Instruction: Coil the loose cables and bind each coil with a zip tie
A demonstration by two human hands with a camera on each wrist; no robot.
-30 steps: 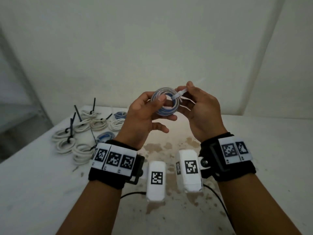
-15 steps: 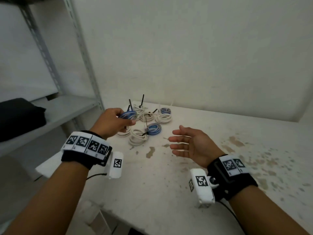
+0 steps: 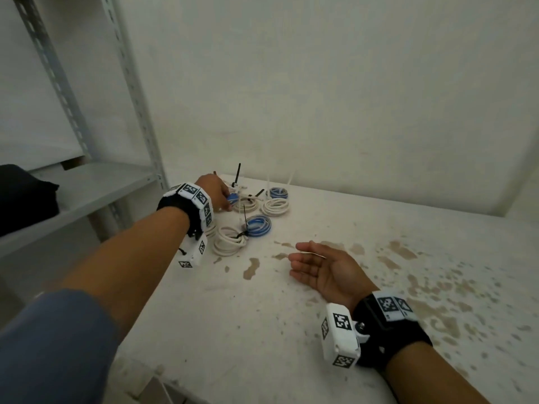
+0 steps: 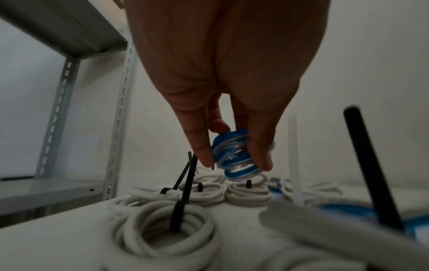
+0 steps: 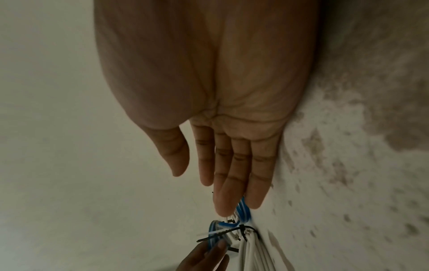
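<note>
L hand [image 4: 223,77] now pinches blue coil [image 4: 236,155] over pile, maybe touching; R hand [image 3: 326,269] slack.

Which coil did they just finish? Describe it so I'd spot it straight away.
Look to the table's far left corner, beside the metal shelf, where the tied coils lie. The left hand reaches over them, gripping a small blue-and-white coil by its rim. It is the only coil held in fingers; the others lie flat.

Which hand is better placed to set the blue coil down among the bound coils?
Left. The left hand already pinches the blue coil just above the pile of white coils; the right hand hangs open and apart.
</note>
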